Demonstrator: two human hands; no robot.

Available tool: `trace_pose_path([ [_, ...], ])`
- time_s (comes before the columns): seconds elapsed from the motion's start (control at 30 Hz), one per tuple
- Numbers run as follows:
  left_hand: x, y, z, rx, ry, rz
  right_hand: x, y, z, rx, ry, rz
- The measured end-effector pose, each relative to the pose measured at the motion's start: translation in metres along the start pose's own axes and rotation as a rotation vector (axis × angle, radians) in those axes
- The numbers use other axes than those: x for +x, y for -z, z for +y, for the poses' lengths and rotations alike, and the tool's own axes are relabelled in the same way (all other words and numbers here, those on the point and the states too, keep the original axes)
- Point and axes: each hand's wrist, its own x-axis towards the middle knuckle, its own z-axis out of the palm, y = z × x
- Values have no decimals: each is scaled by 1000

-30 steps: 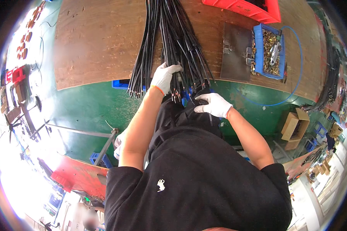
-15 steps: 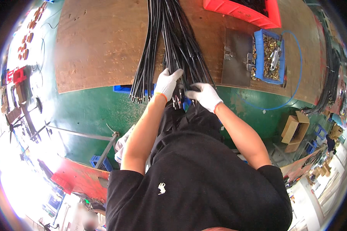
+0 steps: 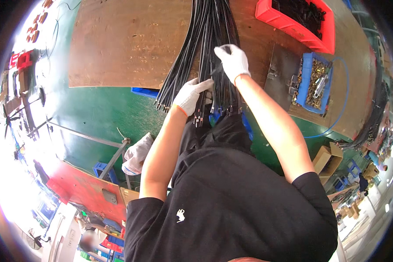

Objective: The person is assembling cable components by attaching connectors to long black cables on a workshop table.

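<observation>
A thick bundle of black cables (image 3: 187, 56) runs down the brown table, fanning out so that its metal-tipped ends hang past the near edge. My left hand (image 3: 188, 97), in a white glove, is closed round part of the bundle near those ends, its thumb lying across the cables. Farther up and to the right, my gloved right hand (image 3: 234, 62) is raised over the cables with its fingers pinched together. A blurred dark piece shows just below its fingertips; what it is I cannot make out.
The wooden table (image 3: 118, 52) bears a red crate (image 3: 288, 27) of black parts. Nearer stands a blue bin (image 3: 306, 78) of brass-coloured fittings with a metal tool (image 3: 322, 85) on top and a blue hose (image 3: 347, 87). A cardboard box (image 3: 327, 160) sits on the green floor.
My right hand has moved up and away from the cable ends, its fingers now pinched. The left hand stays at the bundle. The view has shifted, with the table contents lower and farther right.
</observation>
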Motion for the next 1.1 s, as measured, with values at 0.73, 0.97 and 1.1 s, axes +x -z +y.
trace_pose_path([
  [0.73, 34, 19, -13, -33, 81, -17, -115, 41, 59, 401, -248, -548],
  [0.97, 22, 9, -2, 148, 75, 2, -148, 57, 64, 243, -200, -683],
  [1.1, 11, -17, 3, 166, 26, 47, -164, 67, 69, 92, -72, -651],
])
